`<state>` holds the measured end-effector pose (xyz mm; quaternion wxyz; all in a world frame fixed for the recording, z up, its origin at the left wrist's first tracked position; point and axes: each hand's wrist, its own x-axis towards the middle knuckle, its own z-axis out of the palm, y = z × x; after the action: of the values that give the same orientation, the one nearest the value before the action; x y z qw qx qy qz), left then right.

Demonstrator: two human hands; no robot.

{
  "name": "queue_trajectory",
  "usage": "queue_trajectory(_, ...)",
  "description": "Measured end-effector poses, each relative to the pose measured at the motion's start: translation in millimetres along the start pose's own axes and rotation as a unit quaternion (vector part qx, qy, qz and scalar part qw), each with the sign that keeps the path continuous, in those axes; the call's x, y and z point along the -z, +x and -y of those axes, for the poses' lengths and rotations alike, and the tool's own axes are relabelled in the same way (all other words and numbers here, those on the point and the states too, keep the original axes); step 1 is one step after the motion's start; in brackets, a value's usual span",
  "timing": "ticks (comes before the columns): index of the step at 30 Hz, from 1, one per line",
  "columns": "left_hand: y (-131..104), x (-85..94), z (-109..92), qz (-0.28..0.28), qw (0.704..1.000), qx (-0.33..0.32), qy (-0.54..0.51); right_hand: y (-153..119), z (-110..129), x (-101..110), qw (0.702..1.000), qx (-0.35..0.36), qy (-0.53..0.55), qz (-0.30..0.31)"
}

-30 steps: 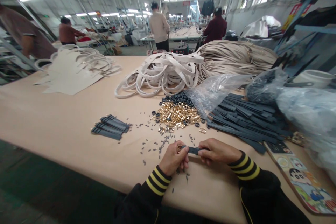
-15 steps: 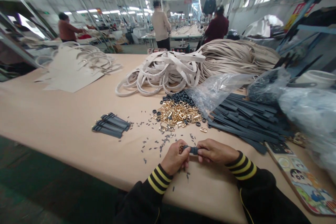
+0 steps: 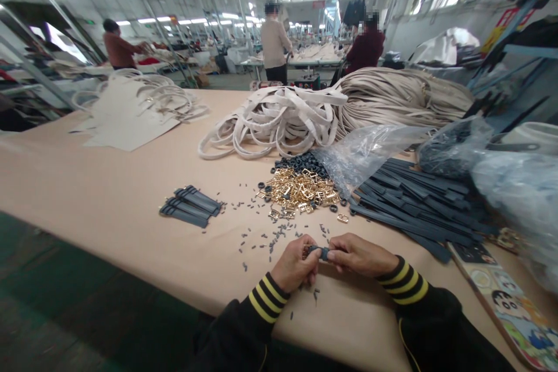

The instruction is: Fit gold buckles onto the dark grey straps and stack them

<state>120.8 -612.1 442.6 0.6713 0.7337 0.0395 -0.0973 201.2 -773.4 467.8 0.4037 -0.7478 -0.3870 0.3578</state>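
Close to the table's front edge, my left hand (image 3: 297,263) and my right hand (image 3: 360,253) pinch a short dark blue-grey strap (image 3: 323,253) from both sides. A bit of gold metal, probably its buckle, peeks out at the left fingers; the rest of the strap is hidden by my hands. Beyond them lies a heap of gold buckles (image 3: 300,190), with dark strap loops (image 3: 305,163) piled behind it. Small dark offcuts (image 3: 276,236) are scattered around my hands. To the left sit several buckled straps (image 3: 190,207) laid side by side.
Loose dark strips (image 3: 414,203) fan out at the right, partly under a clear plastic bag (image 3: 370,148). A cartoon-printed board (image 3: 501,296) lies at the right edge. Pale webbing loops (image 3: 270,122), a strap bundle (image 3: 401,93) and flat pale panels (image 3: 131,119) occupy the back. Several people work beyond.
The view has shifted slightly, so the scene sits a little further right. My hands have drawn closer together, and less of the strap shows between them.
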Motion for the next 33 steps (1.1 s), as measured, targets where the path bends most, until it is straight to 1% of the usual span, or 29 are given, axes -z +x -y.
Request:
queue_trajectory(3,0,-0.6,5,0.011,1.000,-0.018,0.011,1,0,-2,0.999,-0.014,0.040,0.017)
queue_trajectory(6,-1,-3.8,8,-0.007,0.999,-0.032,0.023,1,-2,-7,0.998,-0.002,0.061,0.019)
queue_trajectory(8,-2,-6.1,10,-0.010,0.999,-0.031,0.034,2,-4,-11,0.997,0.002,0.067,0.027)
queue_trajectory(11,-2,-7.3,12,0.010,0.997,-0.030,0.063,4,-9,-16,0.996,0.007,0.075,0.040)
queue_trajectory(13,-2,-7.4,14,0.009,0.997,-0.035,0.073,6,-11,-20,0.996,0.009,0.077,0.034)
queue_trajectory(15,-1,-7.2,16,-0.006,0.998,-0.039,0.057,9,-11,-23,0.997,0.013,0.075,0.020)
queue_trajectory(17,2,-4.3,17,-0.034,0.998,-0.037,0.025,11,-10,-24,0.997,0.017,0.069,0.000)
queue_trajectory(19,6,6.2,15,-0.065,0.998,-0.023,-0.004,13,-11,-24,0.998,0.013,0.059,-0.023)
queue_trajectory(21,10,29.0,7,-0.097,0.995,-0.007,-0.011,14,-12,-22,0.998,-0.001,0.048,-0.043)
queue_trajectory(23,11,65.5,-7,-0.138,0.990,0.002,0.016,13,-13,-19,0.997,-0.006,0.048,-0.063)
queue_trajectory(25,9,113.5,-23,-0.199,0.977,0.002,0.073,11,-11,-17,0.994,-0.003,0.053,-0.092)
queue_trajectory(27,9,168.6,-36,-0.252,0.959,0.011,0.129,11,-9,-16,0.991,-0.005,0.047,-0.127)
queue_trajectory(29,15,223.7,-41,-0.308,0.934,0.044,0.177,14,-9,-13,0.983,-0.013,0.032,-0.179)
queue_trajectory(30,19,248.4,-41,-0.332,0.918,0.071,0.204,16,-10,-11,0.979,-0.019,0.018,-0.200)
queue_trajectory(31,24,269.9,-39,-0.352,0.905,0.099,0.219,17,-12,-8,0.974,-0.021,-0.008,-0.226)
queue_trajectory(32,27,287.6,-38,-0.365,0.895,0.126,0.224,17,-15,-4,0.966,-0.024,-0.043,-0.253)
queue_trajectory(33,29,301.4,-36,-0.375,0.884,0.156,0.231,16,-17,0,0.956,-0.029,-0.084,-0.280)
